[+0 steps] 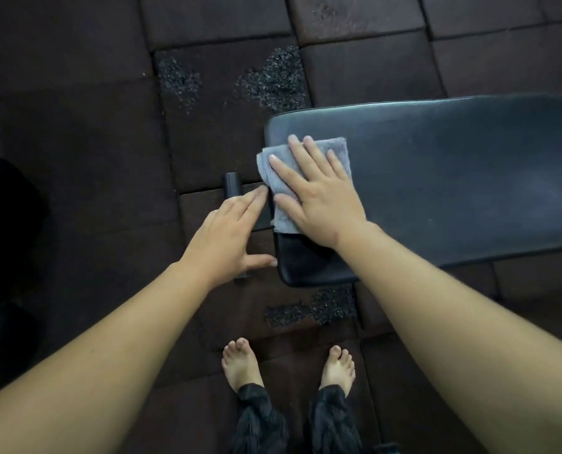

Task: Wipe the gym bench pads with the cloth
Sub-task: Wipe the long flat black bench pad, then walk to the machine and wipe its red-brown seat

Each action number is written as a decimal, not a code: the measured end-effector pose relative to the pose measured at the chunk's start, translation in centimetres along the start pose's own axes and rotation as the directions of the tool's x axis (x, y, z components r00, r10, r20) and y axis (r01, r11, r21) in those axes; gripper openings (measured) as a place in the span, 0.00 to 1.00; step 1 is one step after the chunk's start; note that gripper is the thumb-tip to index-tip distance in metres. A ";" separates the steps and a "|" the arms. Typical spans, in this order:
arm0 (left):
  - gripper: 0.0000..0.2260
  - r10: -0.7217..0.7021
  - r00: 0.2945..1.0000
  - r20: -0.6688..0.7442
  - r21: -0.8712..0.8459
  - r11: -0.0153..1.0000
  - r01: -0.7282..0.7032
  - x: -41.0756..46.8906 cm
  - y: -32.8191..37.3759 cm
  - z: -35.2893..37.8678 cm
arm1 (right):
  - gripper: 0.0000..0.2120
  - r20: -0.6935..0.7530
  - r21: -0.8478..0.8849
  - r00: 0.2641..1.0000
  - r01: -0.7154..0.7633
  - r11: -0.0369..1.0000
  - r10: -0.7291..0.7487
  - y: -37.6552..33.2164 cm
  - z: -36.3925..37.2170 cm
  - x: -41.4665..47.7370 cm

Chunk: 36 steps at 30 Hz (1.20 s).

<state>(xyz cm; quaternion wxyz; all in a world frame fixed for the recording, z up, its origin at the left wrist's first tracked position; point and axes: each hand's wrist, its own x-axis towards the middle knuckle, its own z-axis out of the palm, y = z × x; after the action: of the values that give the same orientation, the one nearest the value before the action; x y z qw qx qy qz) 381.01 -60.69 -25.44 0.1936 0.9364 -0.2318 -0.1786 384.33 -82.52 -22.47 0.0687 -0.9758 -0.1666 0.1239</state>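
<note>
Cloth (333, 147), where is it? asks one.

It lies flat on the near end of the black bench pad (453, 185), says the other. A bit of it hangs over the end edge.

Who has it?

The right hand (319, 198). It lies on top and presses the cloth down. Its fingers (297, 155) are straight and spread out, not curled round it.

And the left hand (227, 237)?

It is just beside the end of the pad, over the floor. Its fingers (256, 198) are straight too, and it holds nothing. The tips are close to the cloth's edge, and the thumb looks like it touches the pad's corner. I cannot tell if it pushes.

Which way does the pad go?

Its long way runs off to the right, away from the cloth. So most of the pad lies to the right of the right hand.

Then what comes next, do you think?

I think the right hand should slide the cloth along that long way. It is the nearer hand, and it is on the cloth already.
</note>
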 end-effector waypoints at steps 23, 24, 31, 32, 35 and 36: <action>0.56 -0.090 0.994 0.057 0.154 0.985 0.081 -0.1 2.0 -1.2 | 0.34 -0.154 0.097 0.921 -0.347 0.933 0.359 8.0 3.6 -13.7; 0.55 -0.097 0.993 0.062 0.158 0.984 0.086 -0.2 2.1 -1.2 | 0.34 -0.150 0.112 0.890 -0.418 0.902 0.431 8.7 3.5 -13.9; 0.53 -0.132 0.985 0.112 0.232 0.967 0.104 0.0 3.4 -1.9 | 0.35 -0.122 0.116 0.879 -0.448 0.887 0.460 -1.1 4.0 -9.9; 0.53 -0.138 0.984 0.114 0.244 0.964 0.107 0.0 3.5 -2.0 | 0.34 -0.120 0.135 0.892 -0.421 0.897 0.437 -1.4 3.9 -9.5; 0.53 -0.170 0.975 0.142 0.285 0.950 0.125 -0.2 3.9 -2.2 | 0.28 -0.110 0.236 0.902 -0.384 0.893 0.417 -0.9 3.8 -9.2; 0.53 -0.184 0.970 0.157 0.291 0.948 0.133 -0.4 4.1 -2.3 | 0.26 -0.112 0.274 0.904 -0.371 0.887 0.413 -0.7 3.6 -9.2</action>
<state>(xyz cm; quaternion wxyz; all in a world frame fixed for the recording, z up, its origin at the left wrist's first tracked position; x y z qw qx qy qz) 380.11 -63.23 -21.53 0.0232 0.9497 -0.1951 -0.2440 374.81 -84.69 -23.80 0.1763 -0.9800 0.0574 0.0727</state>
